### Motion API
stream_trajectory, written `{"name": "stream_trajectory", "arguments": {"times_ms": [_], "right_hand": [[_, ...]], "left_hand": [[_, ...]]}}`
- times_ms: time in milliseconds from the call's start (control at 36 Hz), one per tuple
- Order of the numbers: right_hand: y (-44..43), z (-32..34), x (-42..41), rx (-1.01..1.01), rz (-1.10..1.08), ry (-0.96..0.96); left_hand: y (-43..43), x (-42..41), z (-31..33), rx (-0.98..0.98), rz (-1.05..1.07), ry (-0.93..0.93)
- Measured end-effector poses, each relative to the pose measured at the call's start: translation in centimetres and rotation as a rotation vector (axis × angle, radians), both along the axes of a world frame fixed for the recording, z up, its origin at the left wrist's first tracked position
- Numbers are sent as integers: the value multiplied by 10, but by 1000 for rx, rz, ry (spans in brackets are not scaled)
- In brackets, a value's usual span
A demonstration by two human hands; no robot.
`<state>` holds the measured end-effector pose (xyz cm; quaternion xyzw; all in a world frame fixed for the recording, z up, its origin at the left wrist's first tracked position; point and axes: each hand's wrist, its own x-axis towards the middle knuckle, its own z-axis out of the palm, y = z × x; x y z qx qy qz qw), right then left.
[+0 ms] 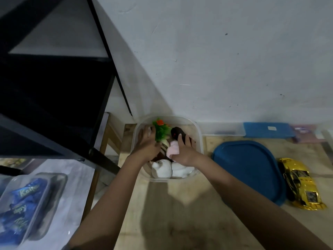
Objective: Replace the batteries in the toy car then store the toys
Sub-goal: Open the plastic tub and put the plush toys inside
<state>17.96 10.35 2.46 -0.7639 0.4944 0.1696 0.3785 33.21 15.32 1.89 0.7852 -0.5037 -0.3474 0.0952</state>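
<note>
A clear plastic bin [199,139] stands on the wooden surface by the wall, filled with toys. Both my hands are inside it. My left hand [146,144] rests by a green plastic plant with an orange flower [161,129], fingers spread. My right hand [183,150] presses on a pink soft toy [172,149] and touches a black toy [177,133]. White plush animals [162,168] lie at the bin's near end. A yellow toy car [300,184] sits on the surface at the right, beside the bin's blue lid [250,166].
A black metal shelf frame [100,154] rises at the left, close to my left arm. Below it a clear tray holds blue snack packets [19,204]. A blue-lidded box [268,129] stands against the white wall at the back right.
</note>
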Motion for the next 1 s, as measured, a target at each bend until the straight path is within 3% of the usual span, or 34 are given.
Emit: {"name": "stream_trajectory", "arguments": {"times_ms": [222,361,472,556,667,806,889,1000], "right_hand": [[27,0,-6,-39,9,6],[43,16,-22,-119,-21,-243],[46,38,-61,-210,-185,-460],[46,49,-105,-307,-342,-518],[40,45,-173,-387,-580,-475],[43,21,-243,-259,-820,-290],[40,-23,-276,-202,-830,-152],[52,-7,-280,-223,-762,-85]], "left_hand": [[23,-10,-11,-28,62,25],[26,-23,-3,-125,156,-22],[21,-54,20,-335,189,-86],[16,-89,38,-485,154,-46],[16,-144,53,-608,43,104],[15,-201,32,-487,46,246],[19,-228,10,-411,194,330],[27,-257,-20,-298,288,330]]}}
